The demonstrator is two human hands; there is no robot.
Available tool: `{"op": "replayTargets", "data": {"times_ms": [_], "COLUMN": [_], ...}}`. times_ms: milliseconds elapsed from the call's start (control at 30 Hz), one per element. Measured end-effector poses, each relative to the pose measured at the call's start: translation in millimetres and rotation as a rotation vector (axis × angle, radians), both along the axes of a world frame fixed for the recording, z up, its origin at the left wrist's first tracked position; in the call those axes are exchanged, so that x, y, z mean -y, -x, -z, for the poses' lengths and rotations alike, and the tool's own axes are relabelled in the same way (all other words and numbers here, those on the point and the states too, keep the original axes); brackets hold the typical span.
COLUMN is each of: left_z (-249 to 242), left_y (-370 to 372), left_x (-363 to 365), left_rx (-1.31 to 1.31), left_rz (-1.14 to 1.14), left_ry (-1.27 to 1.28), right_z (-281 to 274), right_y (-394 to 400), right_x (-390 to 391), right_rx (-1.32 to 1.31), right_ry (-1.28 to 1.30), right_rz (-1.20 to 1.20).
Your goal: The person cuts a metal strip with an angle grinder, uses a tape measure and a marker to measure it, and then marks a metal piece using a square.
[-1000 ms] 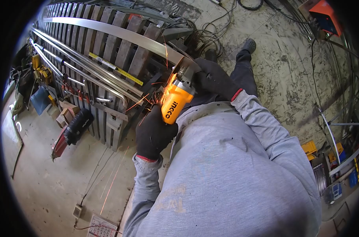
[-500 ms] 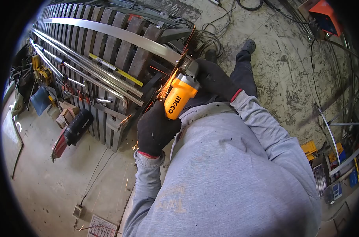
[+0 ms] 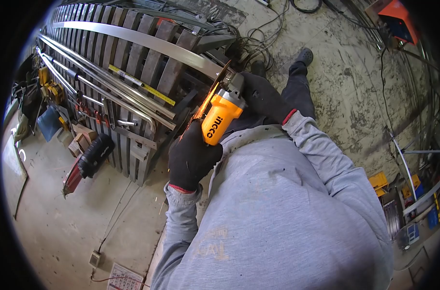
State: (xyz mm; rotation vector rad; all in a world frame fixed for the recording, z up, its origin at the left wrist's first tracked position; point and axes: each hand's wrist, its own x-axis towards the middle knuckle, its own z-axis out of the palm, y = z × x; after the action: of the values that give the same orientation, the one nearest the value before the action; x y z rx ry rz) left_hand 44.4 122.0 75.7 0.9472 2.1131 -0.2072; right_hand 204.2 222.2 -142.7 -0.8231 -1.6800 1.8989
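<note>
An orange angle grinder [image 3: 220, 120] with a grey metal head is held at the end of a long flat metal bar [image 3: 147, 42]. My left hand [image 3: 193, 157], in a black glove with a red cuff, is closed around the rear of its body. At the head end, my gloved right hand [image 3: 264, 98] is closed on the grinder's side; its fingertips are partly hidden. The thin disc [image 3: 223, 72] stands edge-on by the bar's end, and orange sparks [image 3: 203, 106] stream along it toward my left glove. Whether disc and bar touch is hard to see.
Shiny metal tubes [image 3: 109, 79] and a yellow level-like strip [image 3: 141, 85] lie on the slatted metal bench [image 3: 128, 43]. A black-and-red tool [image 3: 95, 155] hangs by its near end. Cables [image 3: 266, 41] run across the floor, and an orange machine [image 3: 399, 21] stands far right.
Sparks have thinned and now run mostly down toward my left hand; those shooting up past the disc are gone. Hands and grinder hold almost the same place.
</note>
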Motion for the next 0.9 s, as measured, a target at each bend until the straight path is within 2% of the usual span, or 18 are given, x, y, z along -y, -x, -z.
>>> {"op": "replayTargets", "data": {"times_ms": [100, 167, 233, 333, 467, 633, 900], "left_z": [3.7, 3.5, 5.8, 7.0, 5.8, 3.7, 7.9], "left_y": [1.0, -1.0, -0.2, 1.2, -1.0, 1.4, 0.3], "left_x": [2.9, 1.3, 6.2, 4.1, 4.0, 5.6, 3.3], "left_rx": [-0.013, -0.048, -0.015, 0.006, -0.061, -0.011, -0.042], "left_rz": [0.059, 0.046, 0.016, 0.001, 0.051, 0.036, 0.041], "left_ry": [-0.055, 0.022, 0.003, 0.002, -0.009, -0.042, 0.043], "right_z": [0.7, 1.8, 8.4, 12.6, 7.1, -0.4, 7.8], "right_y": [-2.5, -5.8, -9.1, -9.5, -7.6, -1.5, -8.1], "right_x": [-0.4, -7.8, -14.1, -15.2, -5.8, 1.7, -16.0], "right_rx": [-0.003, -0.004, 0.029, 0.040, 0.039, 0.028, 0.058], "right_ry": [0.012, 0.037, 0.050, 0.064, 0.049, 0.075, 0.085], "right_rz": [0.003, 0.004, -0.091, -0.101, -0.100, -0.036, -0.095]}}
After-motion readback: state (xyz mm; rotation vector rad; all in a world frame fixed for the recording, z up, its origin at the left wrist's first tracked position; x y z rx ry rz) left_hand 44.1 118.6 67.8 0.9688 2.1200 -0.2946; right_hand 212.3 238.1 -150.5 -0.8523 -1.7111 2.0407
